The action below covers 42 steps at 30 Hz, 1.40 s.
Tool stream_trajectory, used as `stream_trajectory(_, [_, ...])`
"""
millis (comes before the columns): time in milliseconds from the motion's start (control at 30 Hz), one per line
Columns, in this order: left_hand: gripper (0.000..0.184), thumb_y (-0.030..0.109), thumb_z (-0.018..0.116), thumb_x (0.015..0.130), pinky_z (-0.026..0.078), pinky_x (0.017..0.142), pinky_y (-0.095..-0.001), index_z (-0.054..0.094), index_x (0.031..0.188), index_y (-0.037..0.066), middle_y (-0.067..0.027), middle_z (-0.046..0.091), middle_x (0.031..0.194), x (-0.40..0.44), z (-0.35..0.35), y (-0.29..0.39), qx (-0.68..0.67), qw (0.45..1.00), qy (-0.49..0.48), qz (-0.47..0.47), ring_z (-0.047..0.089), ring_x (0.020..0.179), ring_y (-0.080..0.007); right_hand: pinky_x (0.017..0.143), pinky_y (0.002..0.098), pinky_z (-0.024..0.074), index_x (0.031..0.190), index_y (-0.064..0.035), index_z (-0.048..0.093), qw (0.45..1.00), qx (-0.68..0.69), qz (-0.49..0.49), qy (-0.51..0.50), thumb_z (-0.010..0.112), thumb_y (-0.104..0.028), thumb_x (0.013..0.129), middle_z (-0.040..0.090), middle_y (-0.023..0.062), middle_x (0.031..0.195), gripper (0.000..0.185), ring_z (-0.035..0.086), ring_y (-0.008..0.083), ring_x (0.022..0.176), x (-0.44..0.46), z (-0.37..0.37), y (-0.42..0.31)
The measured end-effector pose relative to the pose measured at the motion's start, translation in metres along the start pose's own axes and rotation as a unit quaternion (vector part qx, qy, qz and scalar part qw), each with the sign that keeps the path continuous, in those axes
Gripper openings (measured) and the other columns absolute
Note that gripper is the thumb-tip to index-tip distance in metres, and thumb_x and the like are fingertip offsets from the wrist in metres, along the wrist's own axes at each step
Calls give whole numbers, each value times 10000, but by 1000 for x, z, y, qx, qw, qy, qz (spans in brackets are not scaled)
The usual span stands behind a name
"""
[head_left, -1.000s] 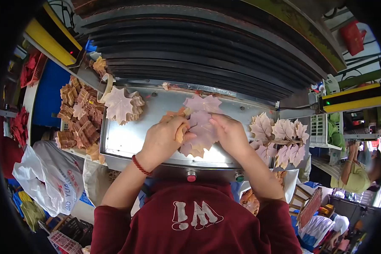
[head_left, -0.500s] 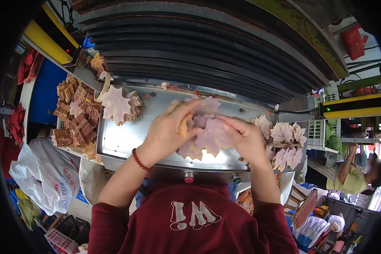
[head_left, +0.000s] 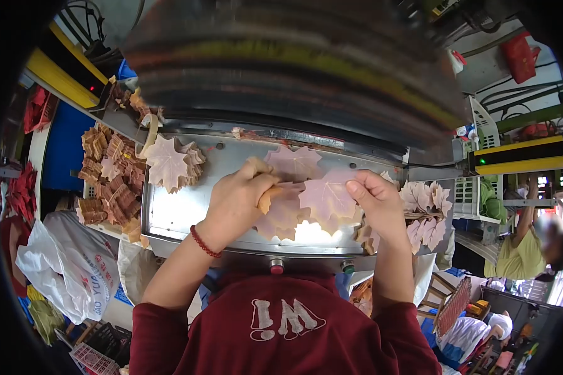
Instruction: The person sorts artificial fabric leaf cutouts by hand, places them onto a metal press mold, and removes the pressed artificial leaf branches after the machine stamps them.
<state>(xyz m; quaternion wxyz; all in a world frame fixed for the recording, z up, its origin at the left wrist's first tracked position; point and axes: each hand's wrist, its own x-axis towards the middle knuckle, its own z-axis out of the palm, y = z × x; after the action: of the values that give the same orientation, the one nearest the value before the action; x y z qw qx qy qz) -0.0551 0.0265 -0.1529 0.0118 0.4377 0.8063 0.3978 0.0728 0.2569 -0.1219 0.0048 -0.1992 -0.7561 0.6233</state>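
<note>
Over the metal tray (head_left: pixel 175 215), my left hand (head_left: pixel 238 197) is closed on a small bunch of orange-tan leaves (head_left: pixel 268 199). My right hand (head_left: pixel 376 199) pinches a pale pink maple leaf (head_left: pixel 328 199) between thumb and fingers. Beneath and between the hands lie more pink leaves, one of them a leaf (head_left: pixel 293 162) at the back of the tray. A leaf stack (head_left: pixel 172 164) stands at the tray's left end. At the right end lies a spray of veined leaves (head_left: pixel 426 209).
Dark machine part (head_left: pixel 294 75) above the tray, blurred. Bundled brown leaves (head_left: pixel 116 181) at left. Yellow-black sensor bars (head_left: pixel 522 156) on both sides. Red button (head_left: pixel 276 267) and green button (head_left: pixel 348 267) on the front edge. A person in a yellow-green shirt (head_left: pixel 524 256) at right.
My right hand has moved right, drawing the pink leaf away from my left hand. My left hand still grips the orange-tan leaves. The dark machine part above has shifted and its ribbed face has changed.
</note>
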Motion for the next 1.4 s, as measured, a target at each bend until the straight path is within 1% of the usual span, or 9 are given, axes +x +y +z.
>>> stream_trajectory(300, [391, 110, 707, 640, 500, 617, -346, 651, 1027, 102, -69, 643, 785, -2, -16, 1, 44, 996, -3, 73, 627, 698, -244, 801, 252, 466, 1116, -33, 598, 989, -145, -41, -2, 540, 3, 888, 660, 84, 961, 238, 606, 104, 914, 16, -18, -67])
stream_trajectory(467, [390, 138, 646, 692, 501, 621, -323, 647, 1080, 103, -44, 645, 900, 13, -31, 5, 97, 982, -26, 157, 637, 743, -209, 810, 302, 476, 1055, -26, 610, 902, -299, -286, 124, 474, -1, 883, 652, 144, 953, 221, 639, 260, 894, 68, -32, -118])
stream_trajectory(600, [302, 173, 609, 723, 495, 623, -300, 647, 1016, 111, -27, 630, 875, 27, -37, 7, 145, 967, -64, 199, 634, 733, -175, 830, 301, 467, 1052, -1, 610, 854, -323, -357, 198, 473, -99, 906, 663, 141, 987, 223, 635, 209, 920, 154, -50, -164])
stream_trajectory(733, [188, 184, 617, 719, 494, 616, -290, 636, 896, 124, -14, 601, 942, 38, -41, 11, 126, 962, -116, 211, 621, 727, -153, 818, 326, 484, 1112, -61, 636, 795, -419, -388, 202, 491, -147, 863, 668, 151, 1029, 301, 651, 271, 932, 269, -76, -174])
stream_trajectory(800, [191, 183, 619, 717, 496, 619, -292, 643, 899, 132, -8, 588, 960, 43, -44, 13, 99, 960, -147, 215, 618, 728, -150, 839, 318, 484, 1142, -131, 651, 893, -335, -257, 157, 504, -160, 845, 672, 154, 1030, 333, 648, 287, 958, 321, -77, -172])
stream_trajectory(933, [280, 192, 631, 714, 519, 630, -324, 671, 986, 139, -16, 660, 959, 49, -41, 3, 30, 952, -185, 242, 632, 698, -201, 857, 324, 482, 1176, -189, 641, 831, -401, -295, 248, 498, -179, 856, 672, 152, 1037, 350, 644, 294, 982, 367, -78, -141])
stream_trajectory(1067, [275, 112, 684, 714, 518, 635, -331, 668, 988, 118, -34, 673, 860, 69, -56, 12, -51, 976, -162, 134, 641, 722, -225, 866, 347, 479, 1199, -197, 625, 789, -372, -337, 353, 486, -255, 895, 664, 152, 1057, 340, 632, 309, 999, 370, -89, -142])
stream_trajectory(1233, [149, 102, 707, 838, 434, 542, -203, 639, 948, 29, -25, 613, 716, 86, -64, 17, -224, 961, -154, -44, 545, 621, -46, 865, 372, 477, 1161, -139, 627, 815, -319, -343, 341, 491, -274, 913, 653, 157, 1080, 313, 618, 330, 1019, 268, -71, -180])
stream_trajectory(1400, [141, 103, 689, 854, 414, 558, -204, 621, 931, 7, 2, 582, 693, 84, -68, 27, -254, 954, -93, -125, 516, 626, -46, 953, 388, 413, 1224, -124, 570, 873, -319, -307, 206, 511, -275, 901, 626, 172, 1138, 362, 576, 331, 1094, 265, -83, -176])
